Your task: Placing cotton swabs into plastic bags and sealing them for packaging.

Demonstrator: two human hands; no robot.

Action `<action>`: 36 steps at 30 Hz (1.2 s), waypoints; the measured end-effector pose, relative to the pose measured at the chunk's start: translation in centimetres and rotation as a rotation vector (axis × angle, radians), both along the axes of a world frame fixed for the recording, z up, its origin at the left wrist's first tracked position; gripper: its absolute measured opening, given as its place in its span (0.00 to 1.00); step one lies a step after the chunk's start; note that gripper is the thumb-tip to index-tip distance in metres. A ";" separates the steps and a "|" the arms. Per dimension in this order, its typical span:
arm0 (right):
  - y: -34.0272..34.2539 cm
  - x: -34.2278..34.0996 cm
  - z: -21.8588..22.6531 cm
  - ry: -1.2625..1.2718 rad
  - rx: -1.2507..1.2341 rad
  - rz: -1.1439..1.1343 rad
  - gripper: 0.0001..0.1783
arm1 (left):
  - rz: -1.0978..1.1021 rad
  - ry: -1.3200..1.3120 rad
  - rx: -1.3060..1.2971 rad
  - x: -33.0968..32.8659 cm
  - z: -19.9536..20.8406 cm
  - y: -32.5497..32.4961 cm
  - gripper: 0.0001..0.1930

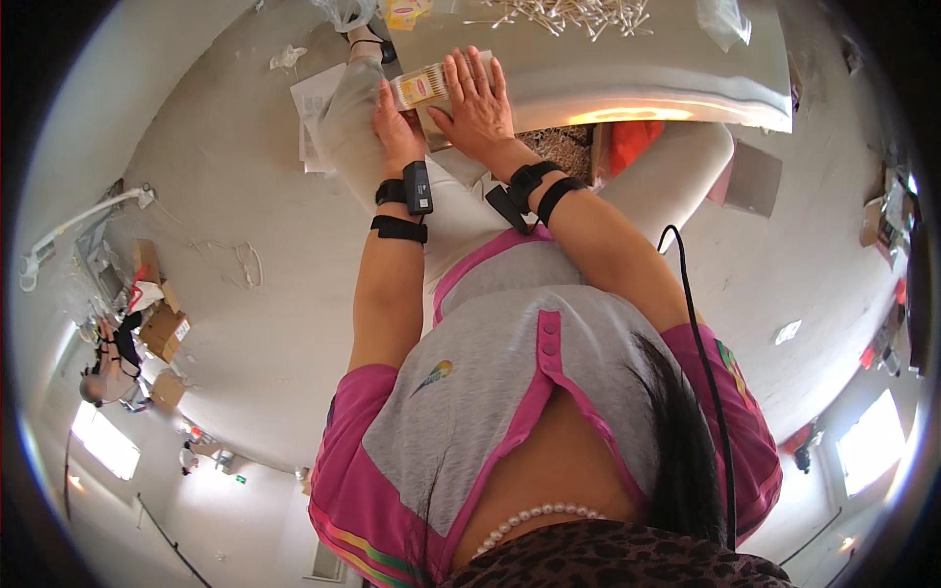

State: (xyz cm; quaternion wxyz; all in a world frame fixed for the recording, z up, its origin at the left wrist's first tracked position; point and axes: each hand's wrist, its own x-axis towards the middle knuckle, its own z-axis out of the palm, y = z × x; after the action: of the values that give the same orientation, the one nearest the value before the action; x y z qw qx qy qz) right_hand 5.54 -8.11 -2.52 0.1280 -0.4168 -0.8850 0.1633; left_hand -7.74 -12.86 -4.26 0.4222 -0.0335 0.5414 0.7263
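Observation:
A clear pack of cotton swabs (421,88) with a yellow label lies at the near left edge of the metal table. My left hand (397,132) holds it from the near left side, thumb up along its end and the other fingers mostly hidden. My right hand (478,106) lies flat with fingers stretched over the pack's right end, covering that part. Further right on the table is a loose heap of cotton swabs (569,14).
Yellow packaging (407,12) and a clear plastic bag (345,12) are at the far left; another clear bag (725,22) lies far right. Beneath the table are a red bag (632,145) and a grey-brown box (755,178). Paper sheets (310,118) lie left of my leg.

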 end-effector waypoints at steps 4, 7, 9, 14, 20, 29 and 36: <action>0.1 0.3 -0.1 -0.009 -0.009 0.022 0.49 | 0.036 -0.020 -0.058 0.9 -0.1 0.5 0.20; 0.1 0.1 0.1 -0.038 -0.012 0.045 0.50 | 0.068 -0.016 -0.071 0.6 -0.5 0.7 0.19; 0.1 0.0 0.1 -0.059 -0.008 0.056 0.50 | 0.073 0.007 -0.082 0.6 -0.7 0.8 0.19; 0.3 0.1 -0.2 0.014 0.002 0.073 0.51 | 0.126 0.094 -0.096 0.8 -1.1 1.1 0.15; 0.5 0.2 -0.2 0.015 0.009 0.098 0.51 | 0.134 0.113 -0.057 0.7 -1.7 1.1 0.13; 0.5 0.3 -0.2 0.022 -0.020 0.106 0.51 | 0.150 0.113 -0.065 0.9 -1.3 1.2 0.13; 0.4 0.2 -0.6 0.042 -0.033 0.081 0.52 | 0.158 0.104 -0.057 1.1 -0.5 1.3 0.14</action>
State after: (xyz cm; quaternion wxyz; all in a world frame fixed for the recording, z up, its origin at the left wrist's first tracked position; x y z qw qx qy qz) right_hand 5.76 -7.69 -3.09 0.1330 -0.3793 -0.8954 0.1915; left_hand -6.66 -11.59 -4.77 0.3337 -0.0504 0.5786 0.7425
